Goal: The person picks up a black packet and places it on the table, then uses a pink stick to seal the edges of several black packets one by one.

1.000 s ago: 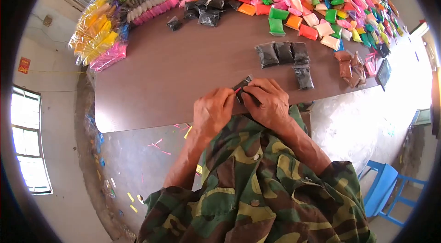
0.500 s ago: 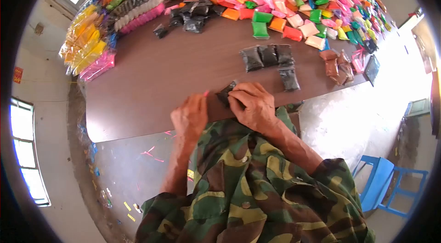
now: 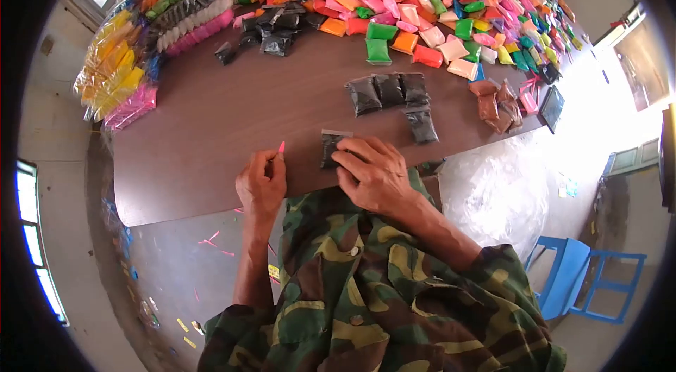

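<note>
My left hand is closed near the front table edge, with a small pink strip pinched between thumb and fingers, its tip pointing up. My right hand has its curled fingers on the right side of a small black packet, which lies flat on the brown table. Beyond that hand, a row of black packets lies side by side, with one more black packet below the row's right end.
A heap of colourful packets covers the table's back. Bagged stacks of packets sit at the left, loose black packets nearby. Brown packets lie at the right. A blue chair stands on the floor, right.
My left hand has moved down and left with the pink strip, away from the packet. The black packet now lies flatter and more exposed, my right hand's fingers at its side. The view has shifted slightly.
</note>
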A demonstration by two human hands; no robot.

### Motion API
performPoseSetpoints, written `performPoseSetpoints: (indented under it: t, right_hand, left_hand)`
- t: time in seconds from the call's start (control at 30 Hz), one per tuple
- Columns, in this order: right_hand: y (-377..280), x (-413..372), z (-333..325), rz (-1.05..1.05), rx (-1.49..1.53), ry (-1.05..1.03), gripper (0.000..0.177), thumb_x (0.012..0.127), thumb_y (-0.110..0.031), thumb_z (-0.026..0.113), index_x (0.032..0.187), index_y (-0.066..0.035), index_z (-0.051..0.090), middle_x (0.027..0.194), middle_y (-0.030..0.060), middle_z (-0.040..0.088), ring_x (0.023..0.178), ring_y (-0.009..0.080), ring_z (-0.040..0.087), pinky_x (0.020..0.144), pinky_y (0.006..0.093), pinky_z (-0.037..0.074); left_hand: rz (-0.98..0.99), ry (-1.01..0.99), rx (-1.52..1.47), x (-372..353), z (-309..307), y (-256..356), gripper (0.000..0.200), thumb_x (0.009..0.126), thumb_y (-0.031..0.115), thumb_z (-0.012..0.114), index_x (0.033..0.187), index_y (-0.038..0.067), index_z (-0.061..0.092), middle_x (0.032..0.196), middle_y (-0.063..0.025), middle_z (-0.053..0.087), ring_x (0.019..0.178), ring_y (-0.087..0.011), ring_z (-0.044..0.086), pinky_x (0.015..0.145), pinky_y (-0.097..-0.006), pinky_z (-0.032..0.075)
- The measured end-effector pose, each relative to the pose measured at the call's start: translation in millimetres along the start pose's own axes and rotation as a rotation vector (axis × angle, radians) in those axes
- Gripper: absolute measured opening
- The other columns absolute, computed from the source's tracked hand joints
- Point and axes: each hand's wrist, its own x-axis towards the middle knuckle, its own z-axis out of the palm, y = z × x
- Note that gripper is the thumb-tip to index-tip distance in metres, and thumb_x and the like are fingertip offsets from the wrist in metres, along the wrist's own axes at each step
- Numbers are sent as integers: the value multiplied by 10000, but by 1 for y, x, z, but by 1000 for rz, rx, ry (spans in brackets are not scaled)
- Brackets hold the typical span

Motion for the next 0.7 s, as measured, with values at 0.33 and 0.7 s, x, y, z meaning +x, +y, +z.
performPoseSetpoints:
  t: [0.33, 0.7]
  right_hand:
    - [7, -2, -29, 120, 6, 10, 334, 833, -105, 830, 1163, -93, 780, 1267, 82, 710, 1119, 330, 715, 912, 473, 576]
    - [20, -11, -30, 163, 2, 148, 331, 796, -168, 926, 1093, -95, 800, 1234, 56, 717, 1088, 294, 727, 882, 443, 595]
  left_hand:
    - [22, 27, 29, -1, 2, 2, 77, 1006, 128, 792, 1000, 58, 759, 747, -99, 703, 626, -199, 669, 615, -366, 528]
    - [31, 44, 44, -3, 5, 2, 82, 1005, 112, 799, 996, 60, 737, 692, -84, 645, 575, -192, 605, 565, -360, 486]
